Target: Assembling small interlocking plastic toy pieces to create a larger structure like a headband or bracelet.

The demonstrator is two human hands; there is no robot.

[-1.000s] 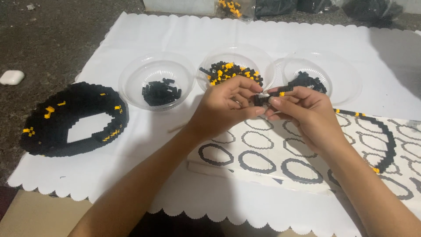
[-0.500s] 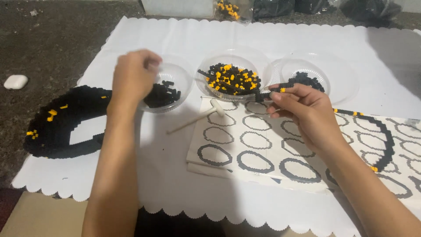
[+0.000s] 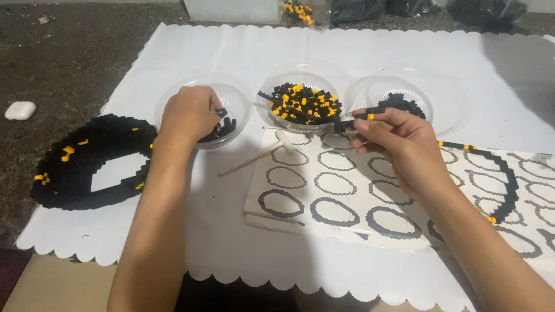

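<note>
Fingers (image 3: 215, 110) of my left hand (image 3: 188, 115) dip into the left clear bowl (image 3: 238, 101), curled over the small black bricks (image 3: 222, 128) lying there; whether they pinch a piece yet I cannot tell, since my knuckles hide the tips. Fingers (image 3: 370, 124) of my right hand (image 3: 404, 141) are closed on a short black brick strip (image 3: 347, 123) with one orange stud, held level just above the paper so its free end points toward the left hand and stays reachable.

Directly ahead of the right fingers sits the middle bowl (image 3: 341, 78) of mixed black and orange bricks (image 3: 303, 104); beyond the knuckles stands a third bowl (image 3: 451, 98) with black pieces. Sorting the colours into separate bowls keeps each kind within a short reach.

Under the right wrist lies a printed sheet of ring outlines (image 3: 329, 196), flat and facing me so the pattern reads at a glance. A curved black brick arc (image 3: 509, 179) rests on that sheet, right of the forearm. Between both hands lies a small white mallet-like tool (image 3: 260, 153), untouched. Left of the left forearm, a large finished black ring section (image 3: 87, 162) rests on the white scalloped sheet (image 3: 191, 52) covering the worktop.
</note>
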